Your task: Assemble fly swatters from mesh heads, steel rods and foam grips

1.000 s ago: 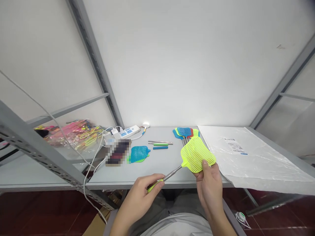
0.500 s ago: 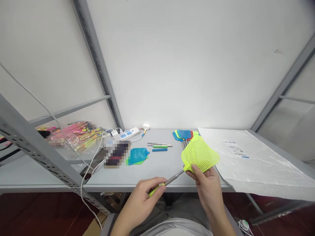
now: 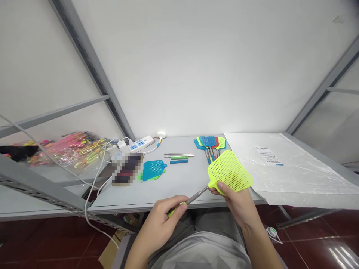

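A fly swatter [image 3: 230,172] with a yellow-green mesh head and a metal rod is held across my body at the table's front edge. My left hand [image 3: 168,215] is closed around its green grip. My right hand [image 3: 234,200] pinches the base of the mesh head, thumb on top and fingers underneath. Beyond it lies a fan of swatters [image 3: 209,142] with blue, red and yellow-green heads. To the left are loose blue and green mesh heads [image 3: 153,170]. Metal rods [image 3: 178,154], a green grip tube [image 3: 176,157] and a blue grip tube [image 3: 178,161] lie between them.
A white plastic package [image 3: 280,175] with a label covers the right of the table [image 3: 182,186]. At the back left is a power strip [image 3: 141,143] with white cables. Bagged colourful items [image 3: 75,149] sit beyond the grey shelf post [image 3: 42,190]. A pixelated object [image 3: 127,170] lies nearby.
The camera view has tilted and shifted slightly, so the table sits higher in the picture. Both hands keep their hold on the swatter, with little visible movement.
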A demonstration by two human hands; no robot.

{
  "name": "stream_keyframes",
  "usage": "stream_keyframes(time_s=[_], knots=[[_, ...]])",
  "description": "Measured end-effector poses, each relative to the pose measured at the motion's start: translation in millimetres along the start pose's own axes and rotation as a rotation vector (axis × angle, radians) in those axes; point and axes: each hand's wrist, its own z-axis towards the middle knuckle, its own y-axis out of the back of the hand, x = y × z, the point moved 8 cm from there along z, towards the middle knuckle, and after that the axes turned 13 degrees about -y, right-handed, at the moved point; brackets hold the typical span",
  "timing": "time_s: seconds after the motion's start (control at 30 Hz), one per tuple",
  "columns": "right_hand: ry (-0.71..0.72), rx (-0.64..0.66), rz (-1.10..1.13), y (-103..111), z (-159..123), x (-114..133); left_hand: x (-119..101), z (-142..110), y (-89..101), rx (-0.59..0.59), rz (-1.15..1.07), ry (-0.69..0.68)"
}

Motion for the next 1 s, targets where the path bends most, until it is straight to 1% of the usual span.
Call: stream_keyframes(time_s=[0.17, 0.27, 0.33, 0.57, 0.73, 0.87, 1.0], knots=[[-0.041, 0.041, -0.014, -2, 0, 0, -5, -1, -7.0, 0.097, -0.086, 0.006], [-0.037, 0.053, -0.063, -4, 0, 2, -5, -1, -7.0, 0.117, -0.096, 0.019], [-0.052, 0.056, -0.058, -5, 0, 1, -6, 0, -5.4, 0.12, -0.069, 0.026], [-0.125, -0.019, 0.087, -1, 3, -10, -17, 0, 3.0, 0.042, 0.119, -0.013], [-0.115, -0.003, 0.121, 2, 6, -13, -20, -1, 3.6, -0.014, 0.237, -0.08], [-0.108, -0.018, 0.103, 4, 6, -13, -17, -1, 2.9, -0.021, 0.263, -0.079], [-0.098, -0.043, 0.121, 4, 5, -14, -10, -1, 2.5, 0.0, 0.23, -0.053]])
